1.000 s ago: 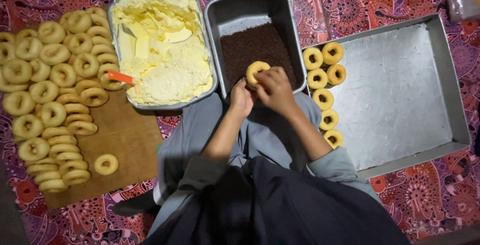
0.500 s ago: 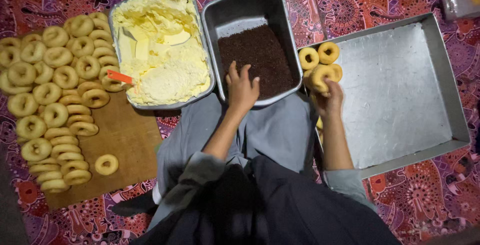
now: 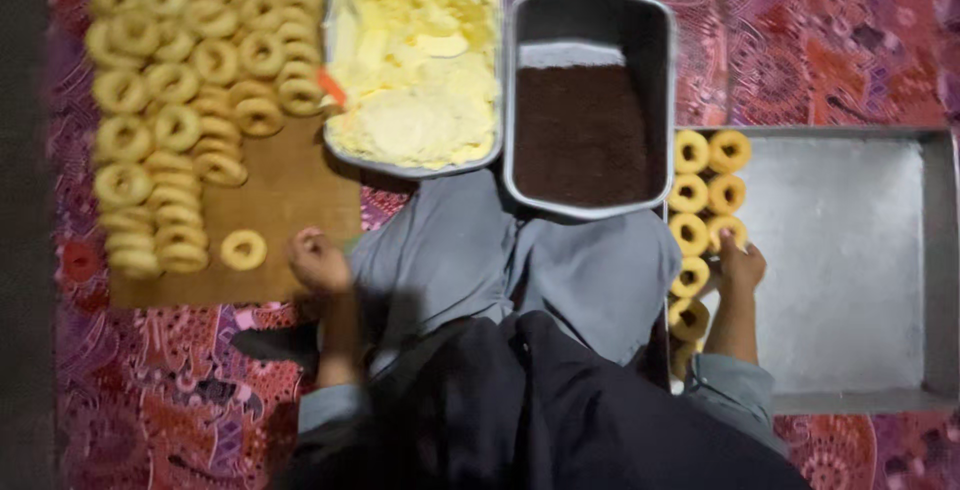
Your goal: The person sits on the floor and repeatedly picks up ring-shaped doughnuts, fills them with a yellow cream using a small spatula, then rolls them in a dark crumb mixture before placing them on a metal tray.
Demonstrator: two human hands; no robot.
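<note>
My right hand (image 3: 740, 268) rests on the left part of the large metal tray (image 3: 850, 270), its fingers on a pale ring pastry (image 3: 725, 231) at the end of the second short column. Several ring pastries (image 3: 690, 195) lie in two columns there. My left hand (image 3: 318, 260) hovers over the near right corner of the wooden board (image 3: 290, 190) with its fingers curled and nothing in them. A single ring pastry (image 3: 243, 249) lies just left of it. Many more ring pastries (image 3: 175, 80) cover the board's far and left parts.
A metal pan of dark brown crumbs (image 3: 585, 135) stands in front of my knees. Beside it on the left is a pan of pale yellow cream (image 3: 415, 60) with a small orange tool (image 3: 330, 85) at its edge. A patterned red-purple cloth (image 3: 800, 40) lies under everything.
My right hand carried a ring pastry from the crumb pan to the large tray and set it down. My left hand left the crumb pan and moved to the board near the single ring.
</note>
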